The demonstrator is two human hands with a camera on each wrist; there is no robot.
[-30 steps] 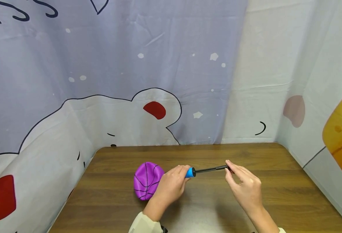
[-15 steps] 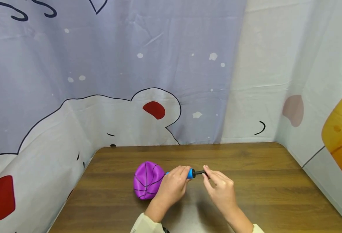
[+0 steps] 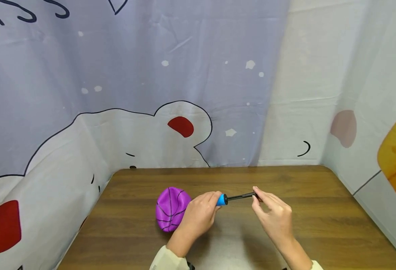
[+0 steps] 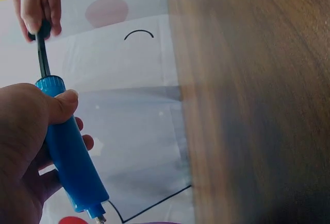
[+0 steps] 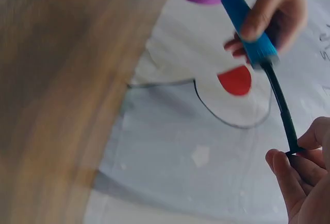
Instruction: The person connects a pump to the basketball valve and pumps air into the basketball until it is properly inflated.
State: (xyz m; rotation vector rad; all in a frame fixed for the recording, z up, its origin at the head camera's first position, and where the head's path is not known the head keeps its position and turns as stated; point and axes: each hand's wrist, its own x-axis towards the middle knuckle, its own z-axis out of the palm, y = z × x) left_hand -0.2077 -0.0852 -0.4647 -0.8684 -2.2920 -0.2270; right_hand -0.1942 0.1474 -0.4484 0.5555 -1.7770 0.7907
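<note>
A blue hand pump (image 4: 77,157) lies in the grip of my left hand (image 3: 199,213), with the fingers and thumb wrapped about its barrel. From the barrel's right end the black pump rod (image 3: 240,196) sticks out well. My right hand (image 3: 276,215) pinches the small black handle (image 5: 295,152) at the rod's far end. At the nozzle end sits a purple ball (image 3: 171,209) with black basketball lines, dented and partly hidden behind my left hand. The left wrist view shows a metal tip (image 4: 100,218) at the nozzle; where it meets the ball is out of sight.
Both hands are above a brown wooden table (image 3: 302,187). Behind and at both sides hangs a printed cloth (image 3: 231,56) with bear shapes, reaching down to the table's edges.
My right hand moved left, pushing the rod into the barrel, then back right, so the rod shows long again. My left hand and the ball stay almost in place.
</note>
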